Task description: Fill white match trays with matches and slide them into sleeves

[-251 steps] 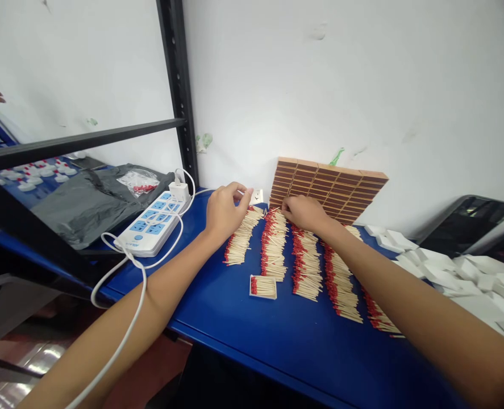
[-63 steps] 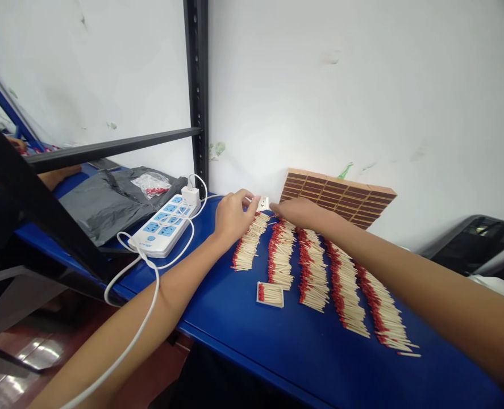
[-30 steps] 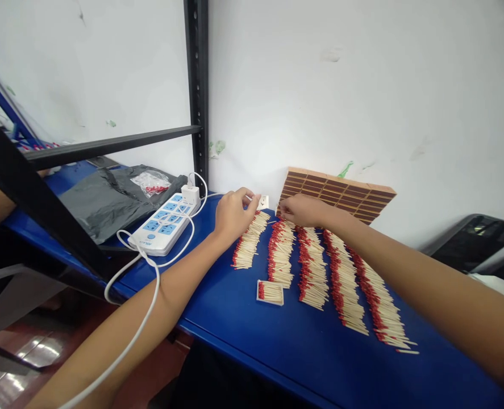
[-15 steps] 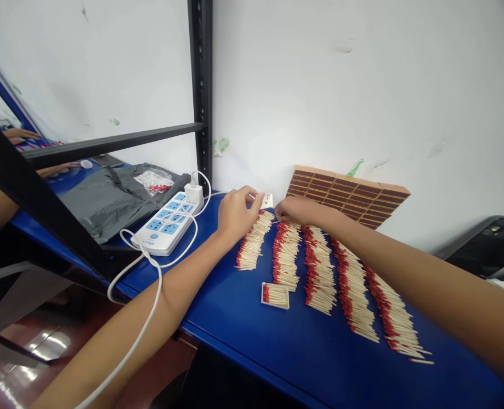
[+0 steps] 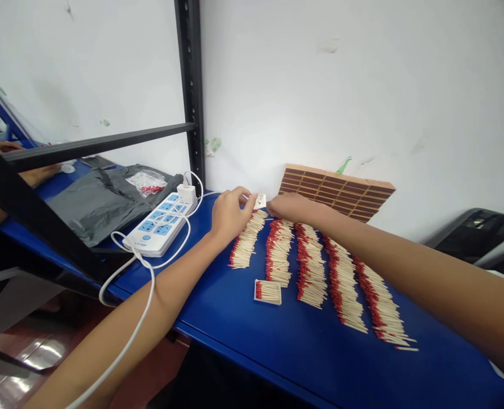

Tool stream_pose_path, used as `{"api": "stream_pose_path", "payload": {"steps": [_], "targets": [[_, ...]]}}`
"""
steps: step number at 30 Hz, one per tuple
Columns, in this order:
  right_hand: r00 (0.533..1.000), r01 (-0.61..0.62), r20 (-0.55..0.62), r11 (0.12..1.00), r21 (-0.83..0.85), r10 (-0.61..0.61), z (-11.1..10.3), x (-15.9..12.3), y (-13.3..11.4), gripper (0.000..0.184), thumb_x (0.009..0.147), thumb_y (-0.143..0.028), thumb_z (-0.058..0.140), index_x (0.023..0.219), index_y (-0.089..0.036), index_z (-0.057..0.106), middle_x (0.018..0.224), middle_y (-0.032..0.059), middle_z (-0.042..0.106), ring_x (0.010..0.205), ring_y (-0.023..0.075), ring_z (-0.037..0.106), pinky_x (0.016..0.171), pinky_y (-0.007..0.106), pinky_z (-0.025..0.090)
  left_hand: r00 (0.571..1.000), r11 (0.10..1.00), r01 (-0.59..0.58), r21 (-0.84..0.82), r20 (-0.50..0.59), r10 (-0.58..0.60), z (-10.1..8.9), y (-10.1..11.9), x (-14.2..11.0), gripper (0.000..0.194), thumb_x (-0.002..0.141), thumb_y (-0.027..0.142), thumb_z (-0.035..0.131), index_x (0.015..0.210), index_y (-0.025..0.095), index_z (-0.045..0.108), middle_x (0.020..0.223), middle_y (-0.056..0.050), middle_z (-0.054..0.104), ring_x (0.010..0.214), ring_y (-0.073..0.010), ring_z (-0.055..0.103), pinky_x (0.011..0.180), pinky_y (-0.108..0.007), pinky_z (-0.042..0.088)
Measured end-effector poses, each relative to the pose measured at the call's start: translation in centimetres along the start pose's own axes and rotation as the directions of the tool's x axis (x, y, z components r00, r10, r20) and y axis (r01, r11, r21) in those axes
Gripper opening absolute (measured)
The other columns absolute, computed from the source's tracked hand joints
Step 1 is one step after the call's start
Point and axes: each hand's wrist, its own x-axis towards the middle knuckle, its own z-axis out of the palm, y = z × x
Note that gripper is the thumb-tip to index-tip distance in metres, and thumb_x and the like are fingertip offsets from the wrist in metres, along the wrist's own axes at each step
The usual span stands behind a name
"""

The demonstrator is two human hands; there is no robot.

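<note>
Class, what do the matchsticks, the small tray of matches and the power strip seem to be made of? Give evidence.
Matchsticks: probably bare wood, pale and matte, with red-coated heads.
Small tray: likely white card, as its walls look thin and dull.
Power strip: apparently plastic, given its smooth white casing.

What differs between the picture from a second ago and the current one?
The right hand has moved left, closer to the left hand and the small white piece at its fingertips. Whether it took hold of or let go of anything is hidden. Unchanged: the left hand's place, the match rows, the filled tray and the brown stack.
</note>
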Motion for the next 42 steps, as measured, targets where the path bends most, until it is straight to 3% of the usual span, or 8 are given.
{"api": "stream_pose_path", "payload": {"steps": [15,21,27,32,37,42], "targets": [[0.999,0.035,0.041,0.999,-0.004,-0.034,-0.1,0.3,-0.4,0.019,0.094,-0.020,0.058,0.099,-0.017,0.077,0.103,0.0134,0.077,0.090,0.0237,0.070,0.072,0.029,0.044,1.000,1.000,0.012,0.004,-0.018,-0.011,-0.2,-0.1,0.1,0.018,0.097,0.037,0.064,0.092,0.022,0.073,0.078,-0.001,0.078,0.076,-0.0205,0.072,0.075,-0.031,0.049],[0.999,0.030,0.040,0.999,-0.036,-0.028,0.1,0.7,-1.0,0.024,0.093,-0.014,0.055,0.098,-0.013,0.077,0.103,0.0188,0.077,0.090,0.0274,0.072,0.075,0.033,0.048,1.000,1.000,0.019,0.003,-0.012,-0.019,-0.2,-0.3,0.2,0.019,0.097,0.038,0.063,0.092,0.022,0.073,0.078,-0.002,0.078,0.078,-0.0208,0.072,0.076,-0.032,0.050],[1.000,0.026,0.018,0.998,-0.064,-0.025,-0.3,0.5,-0.7,0.022,0.092,-0.013,0.058,0.102,-0.014,0.077,0.099,0.0180,0.077,0.095,0.0280,0.072,0.077,0.032,0.049,1.000,1.000,0.025,0.011,-0.008,-0.025,-0.1,-0.2,0.2,0.020,0.097,0.038,0.063,0.093,0.022,0.073,0.078,-0.002,0.078,0.078,-0.0211,0.073,0.076,-0.032,0.051],[1.000,-0.001,0.009,0.998,-0.067,0.002,-1.4,-0.8,0.6,0.022,0.090,-0.012,0.058,0.101,-0.012,0.077,0.102,0.0205,0.076,0.092,0.0303,0.071,0.075,0.036,0.048,1.000,1.000,0.025,0.011,-0.002,-0.025,-0.1,-0.2,0.2,0.022,0.097,0.040,0.062,0.091,0.022,0.073,0.078,-0.003,0.078,0.077,-0.0214,0.072,0.075,-0.032,0.050],[0.997,-0.052,0.064,0.999,0.000,0.051,-1.1,-2.8,1.2,0.013,0.082,-0.014,0.066,0.088,-0.014,0.077,0.088,0.0141,0.076,0.075,0.0244,0.067,0.065,0.032,0.044,1.000,1.000,0.023,-0.010,0.007,-0.023,-0.1,-0.1,0.1,0.022,0.097,0.040,0.062,0.092,0.021,0.073,0.078,-0.003,0.078,0.077,-0.0218,0.072,0.077,-0.033,0.049],[0.999,-0.049,-0.016,0.993,0.104,0.051,-1.1,-5.5,1.2,0.020,0.094,-0.020,0.057,0.092,-0.015,0.075,0.094,0.0134,0.076,0.081,0.0234,0.066,0.066,0.031,0.041,0.999,0.998,0.011,-0.068,0.045,-0.008,-0.3,0.3,0.1,0.021,0.096,0.039,0.063,0.092,0.021,0.073,0.079,-0.004,0.078,0.078,-0.0219,0.072,0.079,-0.034,0.050]]}}
